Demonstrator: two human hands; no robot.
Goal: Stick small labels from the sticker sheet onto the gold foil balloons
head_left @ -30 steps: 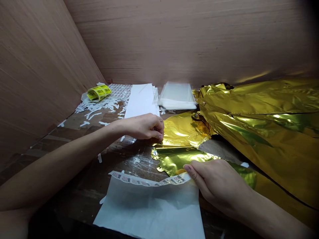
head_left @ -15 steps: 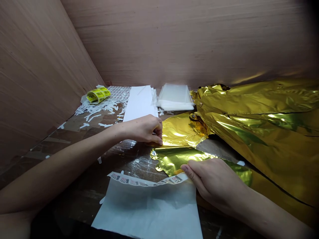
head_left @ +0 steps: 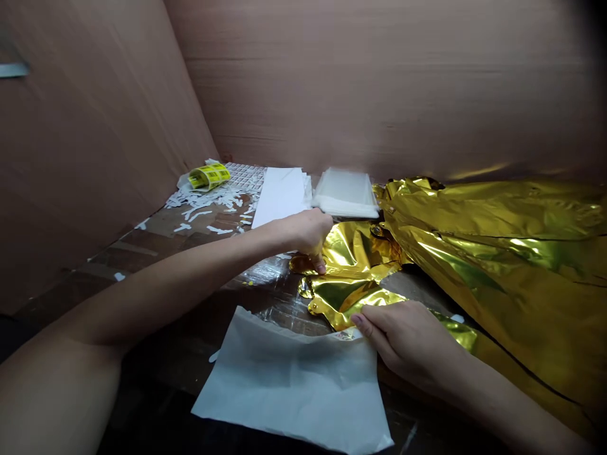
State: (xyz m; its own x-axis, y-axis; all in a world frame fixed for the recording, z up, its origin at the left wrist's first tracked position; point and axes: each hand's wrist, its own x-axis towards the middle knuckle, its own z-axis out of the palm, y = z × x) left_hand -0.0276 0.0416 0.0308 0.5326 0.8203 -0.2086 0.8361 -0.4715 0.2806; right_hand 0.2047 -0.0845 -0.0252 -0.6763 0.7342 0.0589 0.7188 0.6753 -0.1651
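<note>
My left hand (head_left: 312,237) is closed at the edge of a flat gold foil balloon (head_left: 353,243), its thumb low against the shiny foil. My right hand (head_left: 410,335) pinches the upper right corner of a white label sheet (head_left: 289,373) between thumb and bent fingers. The sheet hangs toward me, its pale back showing; a bit of print shows near my right thumb. Rounded tabs stick out along the left edge of the foil, between my two hands.
A large pile of gold foil (head_left: 512,272) covers the right side. Behind lie clear plastic bags (head_left: 348,191) and a stack of white paper (head_left: 279,194). A yellow label roll (head_left: 208,176) rests among white scraps (head_left: 203,201) at the left. Wooden walls (head_left: 355,82) enclose the back and left.
My left hand has moved up and away, and the foil beneath it is lifted and creased. The label sheet's printed strip has turned mostly out of sight. The view has shifted left.
</note>
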